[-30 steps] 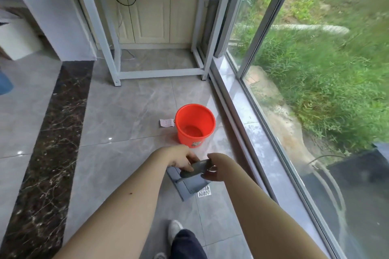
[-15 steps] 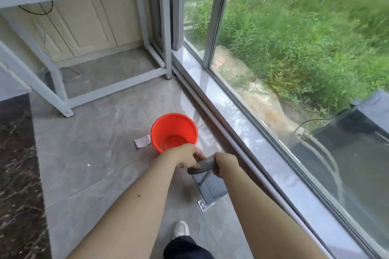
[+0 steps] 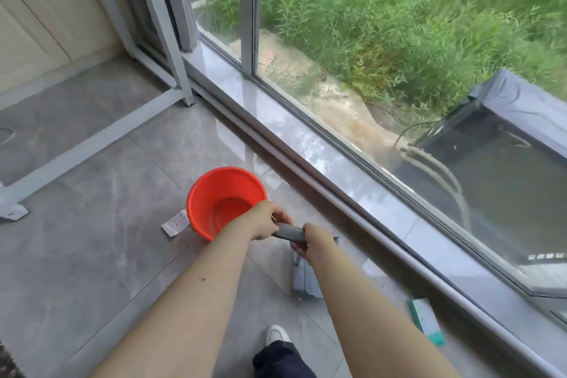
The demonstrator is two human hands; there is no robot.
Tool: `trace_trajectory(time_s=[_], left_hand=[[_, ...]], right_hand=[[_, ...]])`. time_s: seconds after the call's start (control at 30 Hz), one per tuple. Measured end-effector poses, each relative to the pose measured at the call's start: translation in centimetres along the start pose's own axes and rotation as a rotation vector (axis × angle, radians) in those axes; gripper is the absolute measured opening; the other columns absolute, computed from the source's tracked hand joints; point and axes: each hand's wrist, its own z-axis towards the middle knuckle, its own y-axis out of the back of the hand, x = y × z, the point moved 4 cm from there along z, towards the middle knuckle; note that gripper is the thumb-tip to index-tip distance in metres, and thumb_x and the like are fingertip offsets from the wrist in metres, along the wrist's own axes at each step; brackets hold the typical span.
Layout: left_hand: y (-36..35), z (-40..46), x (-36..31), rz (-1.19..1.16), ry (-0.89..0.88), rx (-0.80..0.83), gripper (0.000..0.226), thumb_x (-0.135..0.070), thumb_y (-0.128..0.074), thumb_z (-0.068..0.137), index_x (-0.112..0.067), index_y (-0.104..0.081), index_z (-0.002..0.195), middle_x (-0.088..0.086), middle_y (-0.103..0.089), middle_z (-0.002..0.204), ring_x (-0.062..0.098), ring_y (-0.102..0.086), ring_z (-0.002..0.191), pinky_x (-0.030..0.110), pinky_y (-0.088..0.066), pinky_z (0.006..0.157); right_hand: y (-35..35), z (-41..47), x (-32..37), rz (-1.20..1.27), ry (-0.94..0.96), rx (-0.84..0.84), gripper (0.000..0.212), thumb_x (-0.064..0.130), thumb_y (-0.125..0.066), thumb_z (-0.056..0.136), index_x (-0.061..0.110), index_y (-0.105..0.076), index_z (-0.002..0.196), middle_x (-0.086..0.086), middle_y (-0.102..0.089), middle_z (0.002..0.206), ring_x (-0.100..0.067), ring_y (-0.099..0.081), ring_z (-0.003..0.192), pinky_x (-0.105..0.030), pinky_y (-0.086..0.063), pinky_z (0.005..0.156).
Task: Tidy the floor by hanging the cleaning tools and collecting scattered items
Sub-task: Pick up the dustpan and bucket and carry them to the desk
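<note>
Since a second ago my view has swung right toward the window, the dustpan has turned so its tray hangs edge-down under my right forearm instead of lying flat below my hands, and a green-and-white box has come into sight by the sill.

My left hand (image 3: 266,221) is closed over one end of the grey dustpan handle (image 3: 288,232), and my right hand (image 3: 313,241) is closed over the other end, fingers (image 3: 299,247) curled underneath. The dustpan tray (image 3: 302,278) hangs below my right wrist, off the floor as far as I can tell, partly hidden by my arm.

The red bucket (image 3: 225,201) stands on the grey tile floor (image 3: 92,239) just beyond my left hand, empty as far as I can see inside. A slip of paper (image 3: 175,223) lies touching or just beside its left base. The box (image 3: 426,321) lies near the window sill (image 3: 352,169), well apart from the bucket.

The risks, as I judge them: the hanging tray could swing into the bucket and tip it, since the bucket is light and close. My two-handed hold is on a short handle, so shifting to one hand could let the tray twist and drop. With both hands busy, the paper and the box stay uncollected, and my shoe (image 3: 277,335) stands near enough to the box to kick it.
</note>
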Motion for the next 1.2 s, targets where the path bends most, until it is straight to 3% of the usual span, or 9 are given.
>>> trace_trajectory(time_s=[0.07,0.2,0.3,0.4,0.47,0.6,0.8,1.0,1.2], left_hand=[[0.7,0.9,1.1,0.018,-0.011,0.029,0.049,0.015,-0.041,0.082,-0.012,-0.069,0.112,0.013,-0.067,0.118,0.026,-0.061,0.111,0.036,-0.049,0.095],[3.0,3.3,4.4,0.04,-0.015,0.083,0.05,0.016,-0.041,0.081,-0.012,-0.07,0.111,0.011,-0.068,0.118,0.026,-0.062,0.112,0.035,-0.05,0.095],[5.5,5.3,5.6,0.04,-0.064,0.122,0.044,0.013,-0.047,0.083,-0.01,-0.07,0.113,0.011,-0.069,0.118,0.024,-0.061,0.114,0.031,-0.047,0.099],[7.8,7.0,6.2,0.064,-0.098,0.172,0.041,0.01,-0.051,0.084,-0.012,-0.07,0.114,0.01,-0.069,0.117,0.022,-0.062,0.114,0.027,-0.046,0.098],[9.4,8.2,6.7,0.069,-0.108,0.191,0.039,0.009,-0.053,0.085,-0.011,-0.07,0.114,0.01,-0.069,0.118,0.022,-0.061,0.114,0.024,-0.045,0.095],[10.9,9.5,7.1,0.072,-0.119,0.24,0.038,0.011,-0.054,0.085,-0.007,-0.07,0.114,0.011,-0.069,0.118,0.023,-0.062,0.114,0.02,-0.044,0.091],[10.2,11.7,7.4,0.047,-0.164,0.232,0.035,0.012,-0.059,0.082,-0.001,-0.07,0.113,0.015,-0.07,0.115,0.024,-0.064,0.11,0.018,-0.046,0.088],[8.7,14.4,11.0,0.028,-0.143,0.095,0.028,0.007,-0.066,0.08,-0.001,-0.072,0.105,0.014,-0.072,0.108,0.023,-0.066,0.099,0.023,-0.048,0.088],[9.7,17.7,15.9,0.007,-0.095,-0.049,0.017,0.001,-0.07,0.076,-0.007,-0.07,0.092,0.009,-0.072,0.098,0.024,-0.065,0.09,0.035,-0.052,0.087]], right_hand=[[-1.6,0.0,-0.7,0.108,-0.03,-0.101,0.01,0.005,-0.042,0.095,0.002,-0.051,0.098,-0.02,-0.052,0.111,-0.032,-0.064,0.097,-0.033,-0.058,0.06],[-5.9,1.5,-1.9,0.313,-0.043,-0.219,0.033,0.001,-0.048,0.093,-0.006,-0.048,0.125,-0.029,-0.052,0.127,-0.046,-0.057,0.112,-0.044,-0.051,0.072],[-8.2,2.6,-0.8,0.37,-0.049,-0.285,0.03,-0.004,-0.047,0.091,-0.007,-0.05,0.121,-0.028,-0.053,0.118,-0.045,-0.056,0.113,-0.047,-0.053,0.078],[-10.3,3.4,0.2,0.389,-0.056,-0.261,0.008,-0.002,-0.041,0.094,0.001,-0.048,0.091,-0.02,-0.05,0.11,-0.033,-0.056,0.102,-0.049,-0.051,0.094],[-11.8,4.2,0.6,0.366,-0.019,-0.26,0.02,0.002,-0.043,0.095,0.008,-0.051,0.078,-0.016,-0.052,0.105,-0.028,-0.055,0.095,-0.046,-0.048,0.1],[-13.6,4.5,0.7,0.462,0.049,-0.502,0.023,0.0,-0.052,0.089,-0.003,-0.069,0.103,-0.016,-0.062,0.097,-0.032,-0.059,0.092,-0.048,-0.051,0.096],[-13.4,5.4,0.9,0.505,0.087,-0.702,0.028,-0.001,-0.046,0.087,0.005,-0.072,0.095,-0.017,-0.07,0.105,-0.034,-0.064,0.1,-0.035,-0.051,0.091],[-14.4,8.2,0.6,0.378,0.086,-0.761,0.031,0.001,-0.044,0.084,0.022,-0.068,0.082,-0.009,-0.07,0.104,-0.029,-0.065,0.095,-0.034,-0.051,0.088],[-17.6,11.9,0.5,0.287,0.179,-0.78,0.03,-0.003,-0.043,0.086,0.007,-0.07,0.094,-0.013,-0.07,0.106,-0.028,-0.062,0.1,-0.026,-0.044,0.086]])
